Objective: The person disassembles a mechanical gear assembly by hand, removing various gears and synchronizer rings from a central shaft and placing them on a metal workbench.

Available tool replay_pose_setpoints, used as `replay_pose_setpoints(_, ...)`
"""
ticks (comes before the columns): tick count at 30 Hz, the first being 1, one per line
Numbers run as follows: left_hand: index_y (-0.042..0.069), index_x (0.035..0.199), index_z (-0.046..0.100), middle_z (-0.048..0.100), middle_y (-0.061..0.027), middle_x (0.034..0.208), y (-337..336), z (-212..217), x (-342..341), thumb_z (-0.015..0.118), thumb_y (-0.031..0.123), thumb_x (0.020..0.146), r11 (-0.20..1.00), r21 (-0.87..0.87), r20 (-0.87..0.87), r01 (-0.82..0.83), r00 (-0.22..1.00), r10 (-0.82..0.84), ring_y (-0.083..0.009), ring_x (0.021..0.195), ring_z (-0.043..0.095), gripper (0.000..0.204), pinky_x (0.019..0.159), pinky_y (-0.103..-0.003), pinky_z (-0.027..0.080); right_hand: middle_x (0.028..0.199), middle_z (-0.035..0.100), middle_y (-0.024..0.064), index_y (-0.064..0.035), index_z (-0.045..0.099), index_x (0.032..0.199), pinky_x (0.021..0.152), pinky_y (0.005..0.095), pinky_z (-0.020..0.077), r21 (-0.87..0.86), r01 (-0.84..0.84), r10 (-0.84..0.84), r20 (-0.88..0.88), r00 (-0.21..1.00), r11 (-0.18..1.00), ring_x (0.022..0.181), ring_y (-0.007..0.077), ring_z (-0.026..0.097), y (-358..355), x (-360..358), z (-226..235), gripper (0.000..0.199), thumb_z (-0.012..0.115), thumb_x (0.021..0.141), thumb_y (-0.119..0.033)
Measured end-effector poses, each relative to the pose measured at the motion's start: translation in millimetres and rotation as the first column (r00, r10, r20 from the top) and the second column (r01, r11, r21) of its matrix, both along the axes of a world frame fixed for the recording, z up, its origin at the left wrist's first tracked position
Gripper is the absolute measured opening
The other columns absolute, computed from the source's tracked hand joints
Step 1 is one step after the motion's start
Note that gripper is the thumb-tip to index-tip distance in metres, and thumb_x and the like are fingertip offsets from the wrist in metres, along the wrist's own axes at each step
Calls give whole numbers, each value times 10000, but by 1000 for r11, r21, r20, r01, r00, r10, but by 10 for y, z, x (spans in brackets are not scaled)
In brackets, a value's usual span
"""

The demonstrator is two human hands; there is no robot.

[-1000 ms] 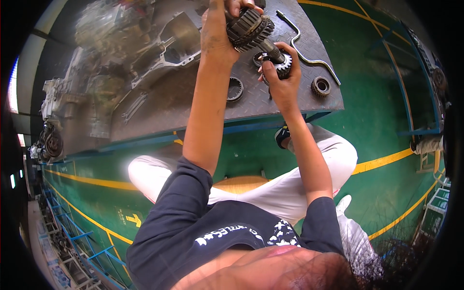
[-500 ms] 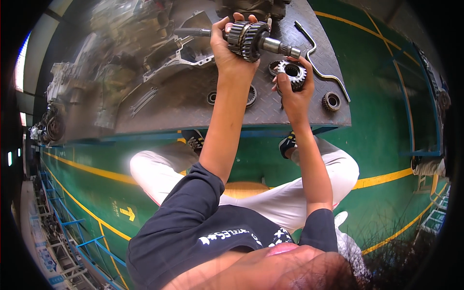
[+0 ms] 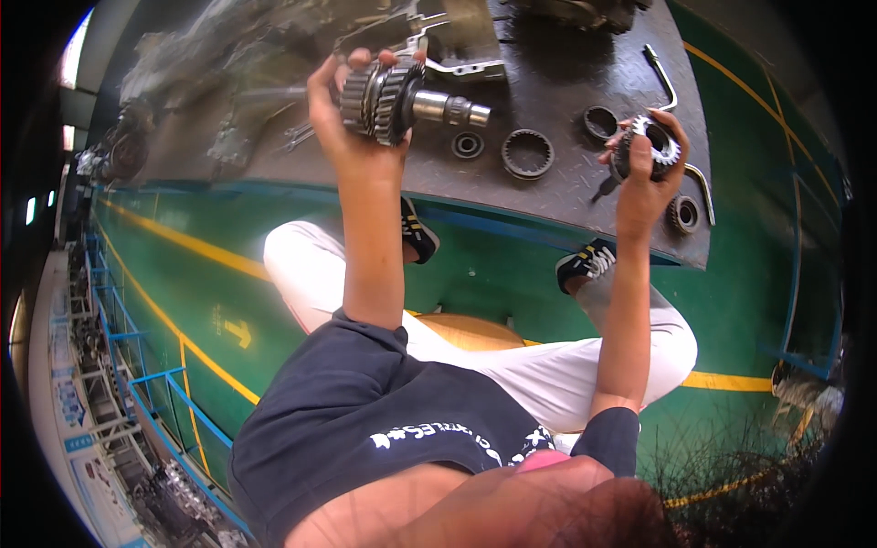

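Note:
My left hand [image 3: 352,128] is closed round a steel gear shaft [image 3: 393,100], held sideways above the table with its stepped end pointing right. Its far end, to the left, is blurred. Well apart on the right, my right hand [image 3: 647,173] grips a toothed gear [image 3: 660,144] by its rim, thumb across the near face. Between the hands, a toothed ring [image 3: 528,153] and a small bearing [image 3: 468,145] lie on the table. Another ring [image 3: 601,122] rests just left of the held gear, and a small gear [image 3: 682,215] sits below my right hand near the table corner.
The dark metal table [image 3: 566,189] has a blue frame along its near edge. A bent-handle wrench [image 3: 660,78] lies at the right, partly behind my right hand. Metal housings [image 3: 457,41] and blurred parts fill the far and left side. A wooden stool [image 3: 468,331] is under me.
My hands have moved apart: the left, with the gear shaft, went left and slightly down, and the right carried the gear right. The view has shifted too, uncovering the ring and bearing between them.

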State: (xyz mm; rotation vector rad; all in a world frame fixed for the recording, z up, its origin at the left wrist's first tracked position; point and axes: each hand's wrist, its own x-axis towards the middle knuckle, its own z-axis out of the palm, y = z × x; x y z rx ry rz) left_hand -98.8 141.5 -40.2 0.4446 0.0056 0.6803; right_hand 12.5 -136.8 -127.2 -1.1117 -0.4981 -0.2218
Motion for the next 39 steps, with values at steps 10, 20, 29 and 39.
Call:
replay_pose_setpoints(10, 152, 805, 548, 735, -104, 959, 531, -1339, -350, 672, 202, 972, 862, -315, -354, -397, 892, 281, -361, 981, 724, 214, 1032, -646, 579, 1089, 700, 140, -63, 565, 1394, 707, 300, 634, -83, 18, -15, 28, 999, 996, 856, 160, 704, 50, -49, -5, 399, 709, 1025, -110)
replay_pose_setpoints(20, 149, 764, 516, 746, -132, 1005, 769, -1753, 180, 662, 357, 1010, 891, -87, -388, -445, 840, 381, -378, 959, 723, 354, 931, -555, 608, 1082, 695, 157, -63, 547, 1406, 693, 312, 621, -41, 6, -5, 4, 1000, 999, 840, 179, 696, 30, -37, 2, 419, 709, 1027, -140)
replay_pose_setpoints(29, 149, 767, 521, 798, -164, 1080, 848, -1802, 364, 622, 445, 1026, 865, 142, -535, -482, 698, 476, -310, 894, 725, 407, 837, -451, 623, 1101, 697, 167, -61, 545, 1424, 697, 320, 623, 16, 4, -4, -1, 1000, 1000, 858, 195, 706, -37, 28, -1, 416, 703, 1056, -173)
replay_pose_setpoints(39, 3, 1252, 564, 803, -218, 1092, 963, -1800, 412, 487, 431, 1164, 808, 427, -524, -407, 616, 588, -267, 987, 742, 444, 1013, -409, 548, 1098, 704, 123, -64, 552, 1417, 715, 293, 632, -2, -86, 86, -26, 996, 996, 855, 147, 709, -28, 8, 3, 448, 744, 1017, -126)
